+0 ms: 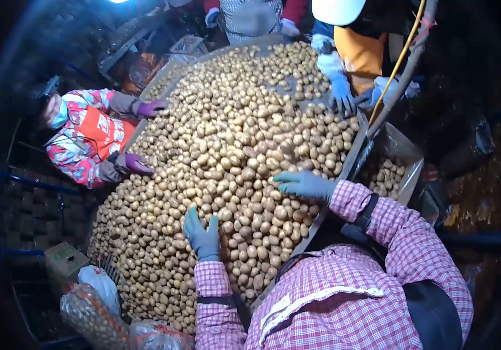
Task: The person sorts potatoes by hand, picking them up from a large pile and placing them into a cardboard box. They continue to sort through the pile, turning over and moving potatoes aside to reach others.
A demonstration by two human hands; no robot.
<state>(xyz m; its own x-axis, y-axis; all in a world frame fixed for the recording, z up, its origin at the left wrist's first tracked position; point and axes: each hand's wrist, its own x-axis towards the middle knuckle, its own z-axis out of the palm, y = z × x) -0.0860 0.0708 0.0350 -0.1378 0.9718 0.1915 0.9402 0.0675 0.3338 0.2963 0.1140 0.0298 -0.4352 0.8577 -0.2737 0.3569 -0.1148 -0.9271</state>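
A broad heap of small round potatoes [227, 140] covers a large sorting table [352, 154]. My left hand [202, 234], in a grey-blue glove, rests on the potatoes near the front of the heap, thumb apart from the fingers. Farther right, my right hand [305, 184] wears the same kind of glove and reaches leftward across the potatoes, its fingers stretched out. Neither hand shows a potato gripped in it, though the undersides of both are hidden.
Across the table, a person in a red apron [102, 131] and others work with gloved hands. A bin [417, 175] of potatoes stands right, beside a slanting pole [405, 81]. A filled mesh sack [90, 315], a white bag [100, 286] and a box [64, 259] are lower left.
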